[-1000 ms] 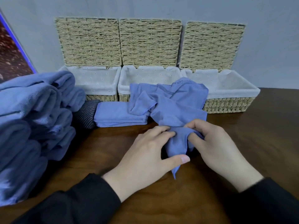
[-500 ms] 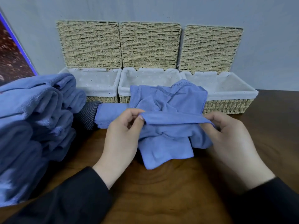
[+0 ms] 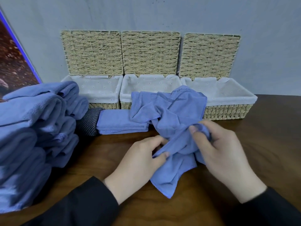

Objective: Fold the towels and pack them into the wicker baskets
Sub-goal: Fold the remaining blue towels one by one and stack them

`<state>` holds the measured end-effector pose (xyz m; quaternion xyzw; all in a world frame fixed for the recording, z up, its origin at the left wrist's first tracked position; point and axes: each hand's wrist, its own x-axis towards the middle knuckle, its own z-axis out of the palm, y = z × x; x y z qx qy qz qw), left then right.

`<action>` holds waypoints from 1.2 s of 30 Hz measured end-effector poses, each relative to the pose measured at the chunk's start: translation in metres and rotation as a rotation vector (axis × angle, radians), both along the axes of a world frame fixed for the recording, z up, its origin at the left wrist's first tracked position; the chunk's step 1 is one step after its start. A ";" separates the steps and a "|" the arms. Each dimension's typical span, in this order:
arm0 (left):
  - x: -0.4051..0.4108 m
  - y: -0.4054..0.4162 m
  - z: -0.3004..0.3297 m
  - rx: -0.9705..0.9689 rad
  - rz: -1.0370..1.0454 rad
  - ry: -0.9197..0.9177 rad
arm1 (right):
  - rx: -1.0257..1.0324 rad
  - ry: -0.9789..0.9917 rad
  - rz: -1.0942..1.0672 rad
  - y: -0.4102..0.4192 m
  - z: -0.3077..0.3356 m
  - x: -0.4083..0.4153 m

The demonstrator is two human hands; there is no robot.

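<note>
Both my hands pinch one crumpled blue towel (image 3: 171, 121) on the desk (image 3: 268, 144), left hand (image 3: 140, 160) low, right hand (image 3: 218, 147) higher, its edge slanting between them.

Single head-worn wide-angle view, looking forward and down across the tabletop (image 3: 268, 144) toward the grey wall (image 3: 268, 46) filling the upper frame. Close range: both sleeves enter at the bottom edge, hands at lower centre. Three wicker baskets (image 3: 228, 111) span mid-frame against the wall; straight edges bow near the borders.
</note>
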<state>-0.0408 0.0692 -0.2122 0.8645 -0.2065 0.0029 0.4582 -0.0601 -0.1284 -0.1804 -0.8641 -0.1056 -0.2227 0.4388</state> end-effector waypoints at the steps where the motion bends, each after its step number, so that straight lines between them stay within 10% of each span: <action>1: 0.002 0.002 -0.004 0.054 0.025 -0.016 | 0.052 -0.011 -0.045 -0.003 0.004 -0.001; 13: 0.011 0.061 0.034 -0.093 0.468 -0.085 | 0.288 0.119 -0.268 -0.042 0.032 -0.021; 21: 0.024 0.063 0.117 -0.778 0.288 0.036 | 0.466 0.061 -0.219 -0.045 0.084 -0.002; 29: 0.026 0.074 0.204 -0.737 0.311 -0.620 | 0.282 -0.639 -0.053 -0.025 0.143 -0.026; 36: -0.030 0.099 0.106 -0.281 0.373 -0.530 | -0.013 -0.213 -0.173 -0.048 0.072 -0.071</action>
